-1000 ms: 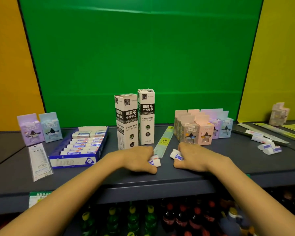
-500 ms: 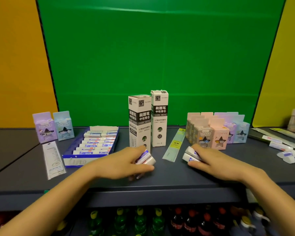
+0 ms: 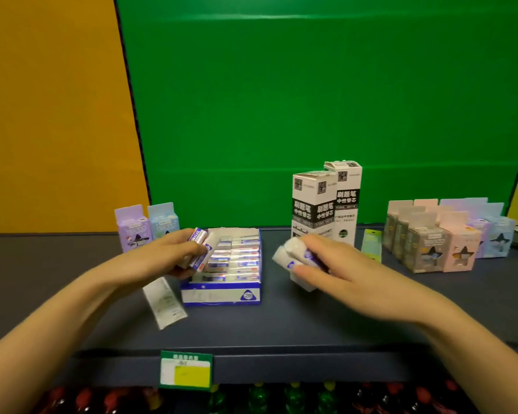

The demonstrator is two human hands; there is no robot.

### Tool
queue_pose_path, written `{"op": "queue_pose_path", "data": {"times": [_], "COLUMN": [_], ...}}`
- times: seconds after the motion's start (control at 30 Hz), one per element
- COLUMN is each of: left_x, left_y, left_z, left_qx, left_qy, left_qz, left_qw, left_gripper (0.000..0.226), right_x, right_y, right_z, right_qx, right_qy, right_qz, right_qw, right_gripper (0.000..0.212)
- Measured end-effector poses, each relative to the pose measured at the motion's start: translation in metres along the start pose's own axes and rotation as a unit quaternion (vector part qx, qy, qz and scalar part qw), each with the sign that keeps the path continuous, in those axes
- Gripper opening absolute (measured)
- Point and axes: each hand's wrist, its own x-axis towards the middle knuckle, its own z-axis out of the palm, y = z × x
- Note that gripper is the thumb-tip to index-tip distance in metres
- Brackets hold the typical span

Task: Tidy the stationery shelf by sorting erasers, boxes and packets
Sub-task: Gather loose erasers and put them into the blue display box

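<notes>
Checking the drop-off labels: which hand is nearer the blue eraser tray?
Left. The left hand, gripping erasers, is at the left rim of the blue eraser tray, overlapping it in view. The right hand, gripping more erasers, is off to its right, apart from it.

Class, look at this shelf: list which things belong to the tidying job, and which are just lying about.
Job: left hand gripping erasers; right hand gripping more erasers; blue eraser tray; tall boxes; pastel boxes; clear packet.

Lying about: price label; bottles underneath.
</notes>
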Motion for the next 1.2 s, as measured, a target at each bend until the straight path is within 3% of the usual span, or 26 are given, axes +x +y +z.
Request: {"op": "queue_pose_path", "data": {"times": [0.07,0.17,0.33,0.5,0.67,0.87,1.2], "left_x": [0.009,0.022,0.042,0.058,0.074,0.08,0.082], "left_y": [-0.011,-0.023,-0.03,-0.033,-0.037,-0.04,-0.043], "left_z": [-0.014,-0.031,-0.04,-0.036,-0.035,-0.029,-0.027], "left_qx": [0.041,0.095,0.188,0.225,0.265,0.301,0.263], "left_qy": [-0.003,0.009,0.037,0.032,0.057,0.053,0.041], "left_qz": [0.002,0.018,0.057,0.103,0.147,0.192,0.204], "left_qw": [0.999,0.995,0.98,0.968,0.951,0.933,0.942], "left_gripper": [0.006,0.002,0.012,0.021,0.031,0.028,0.024], "right_x": [0.024,0.059,0.107,0.128,0.135,0.137,0.137], "right_y": [-0.008,-0.013,-0.009,0.007,0.013,0.019,0.026], "right_z": [0.017,0.035,0.053,0.064,0.07,0.078,0.079], "right_qx": [-0.024,-0.025,-0.023,-0.05,-0.124,-0.177,-0.174], "right_qy": [0.008,0.038,0.111,0.089,0.055,0.051,0.064], "right_qz": [-0.007,0.016,0.081,0.138,0.144,0.14,0.139], "right_qw": [1.0,0.999,0.99,0.985,0.98,0.973,0.973], "right_gripper": [0.011,0.027,0.029,0.031,0.03,0.028,0.028]}}
